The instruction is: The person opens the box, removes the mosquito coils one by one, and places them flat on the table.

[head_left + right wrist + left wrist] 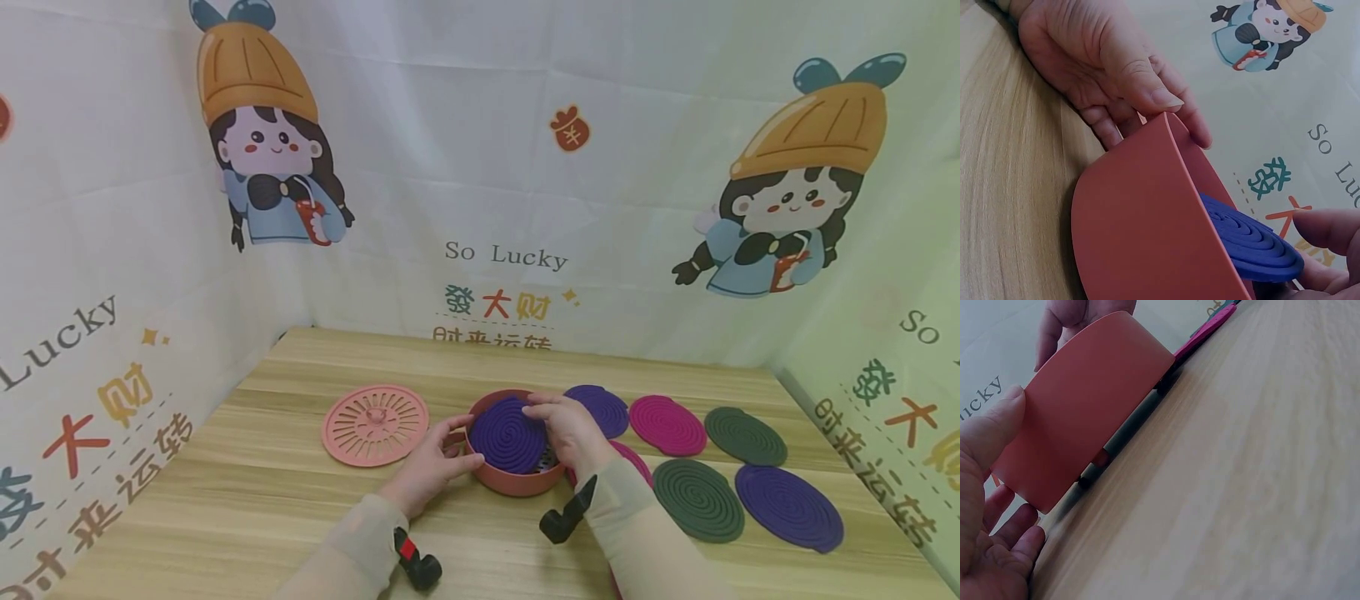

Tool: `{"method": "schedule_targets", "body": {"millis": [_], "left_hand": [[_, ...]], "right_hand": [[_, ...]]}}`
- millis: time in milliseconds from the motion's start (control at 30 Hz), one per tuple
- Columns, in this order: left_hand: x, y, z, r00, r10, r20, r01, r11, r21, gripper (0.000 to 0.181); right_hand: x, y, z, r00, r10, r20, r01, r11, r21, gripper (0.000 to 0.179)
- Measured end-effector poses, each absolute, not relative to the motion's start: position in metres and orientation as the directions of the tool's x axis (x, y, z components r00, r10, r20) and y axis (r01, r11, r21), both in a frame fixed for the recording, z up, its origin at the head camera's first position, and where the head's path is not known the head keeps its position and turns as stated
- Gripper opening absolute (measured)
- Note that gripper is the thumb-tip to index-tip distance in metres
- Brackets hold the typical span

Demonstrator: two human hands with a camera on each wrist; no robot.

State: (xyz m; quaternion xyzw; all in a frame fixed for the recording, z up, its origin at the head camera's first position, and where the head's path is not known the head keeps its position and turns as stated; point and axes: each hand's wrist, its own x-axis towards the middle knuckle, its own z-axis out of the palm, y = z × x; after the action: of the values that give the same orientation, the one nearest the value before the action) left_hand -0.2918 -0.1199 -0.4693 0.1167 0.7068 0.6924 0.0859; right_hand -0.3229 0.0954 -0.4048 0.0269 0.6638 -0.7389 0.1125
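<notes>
A round coral-red mosquito coil holder (517, 485) stands on the table, its wall low and its floor perforated where it shows. My left hand (433, 465) grips it at its left side, thumb at the rim and fingers curled low against the wall. Inside the holder a blue-purple mosquito coil (510, 435) lies tilted. One edge of the coil (1254, 244) rises above the rim in the right wrist view. My right hand (572, 427) holds the coil at its right edge, fingertips beneath the raised edge and thumb above.
Left of the holder lies the coral slotted lid (375, 425) with a small knob. To the right, several coils are spread on the wooden table (225, 500): purple (789, 507), magenta (667, 425) and dark green (699, 500). A printed cloth (480, 167) hangs behind the table.
</notes>
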Motion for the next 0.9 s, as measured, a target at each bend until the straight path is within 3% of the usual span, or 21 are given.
{"method": "schedule_targets", "body": {"millis": [633, 900], "left_hand": [[-0.289, -0.119, -0.467, -0.958, 0.282, 0.046, 0.054, 0.019, 0.998, 0.07], [-0.29, -0.118, -0.466, -0.963, 0.267, 0.04, 0.046, 0.013, 0.999, 0.069]], "right_hand": [[-0.323, 0.093, -0.407, -0.956, -0.141, -0.257, 0.277, -0.145, -0.95, 0.039], [-0.317, 0.088, -0.395, -0.953, -0.104, -0.285, 0.296, -0.105, -0.949, 0.05]]}}
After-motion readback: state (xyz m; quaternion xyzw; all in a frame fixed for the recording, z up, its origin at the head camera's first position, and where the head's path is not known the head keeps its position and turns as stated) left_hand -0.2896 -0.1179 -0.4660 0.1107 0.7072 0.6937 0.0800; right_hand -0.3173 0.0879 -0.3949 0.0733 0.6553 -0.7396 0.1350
